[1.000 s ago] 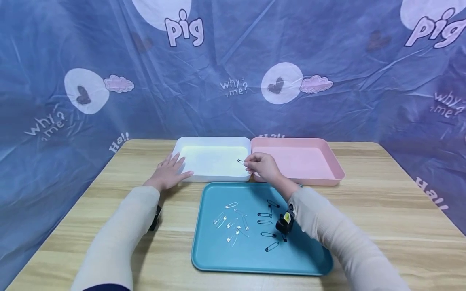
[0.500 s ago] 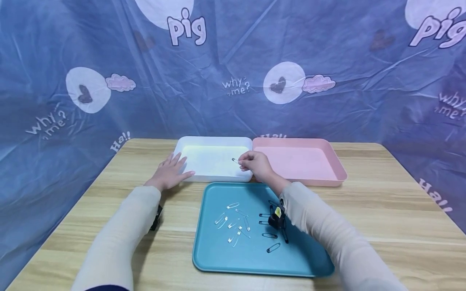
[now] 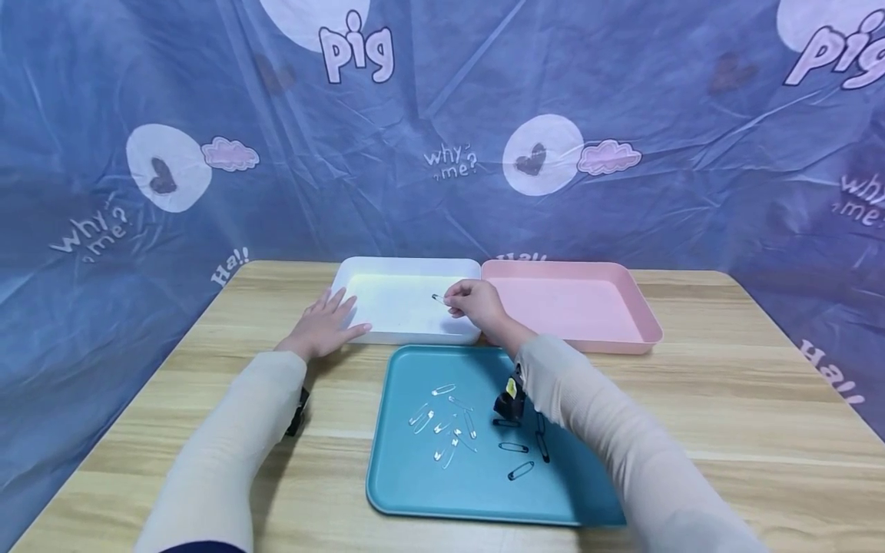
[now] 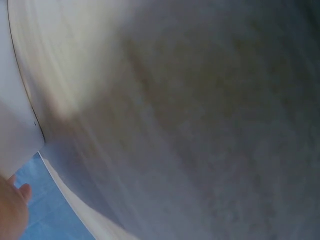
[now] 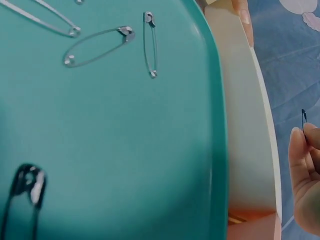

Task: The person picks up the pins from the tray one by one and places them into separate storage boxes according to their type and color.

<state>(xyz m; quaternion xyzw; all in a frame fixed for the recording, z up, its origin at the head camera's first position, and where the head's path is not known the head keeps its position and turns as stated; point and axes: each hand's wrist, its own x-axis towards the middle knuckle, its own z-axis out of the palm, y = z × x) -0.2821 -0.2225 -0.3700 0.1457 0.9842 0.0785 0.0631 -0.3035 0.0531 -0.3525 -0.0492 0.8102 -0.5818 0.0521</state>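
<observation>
My right hand [image 3: 478,306] pinches a black safety pin [image 3: 439,298] between thumb and fingertips, over the right part of a white tray [image 3: 387,307]. In the right wrist view that pin [image 5: 303,118] points up from the fingertips. My left hand [image 3: 319,329] lies with fingers spread and straight on the white tray's left front corner; only a bit of it [image 4: 12,210] shows in the left wrist view. Several silver safety pins [image 3: 458,432] lie on the left half of a teal tray [image 3: 477,503]. Several black ones [image 3: 513,447] lie on its right half, some hidden beneath my right forearm.
A pink tray [image 3: 560,303] adjoins the white one on the right. Both stand behind the teal tray on a wooden table [image 3: 747,384]. A blue printed cloth [image 3: 387,192] hangs behind the table. My right wrist's camera [image 3: 510,401] hangs over the teal tray.
My right hand has moved left, further over the white tray, with the black safety pin still pinched. The left hand stays in place. The view has shifted slightly.
</observation>
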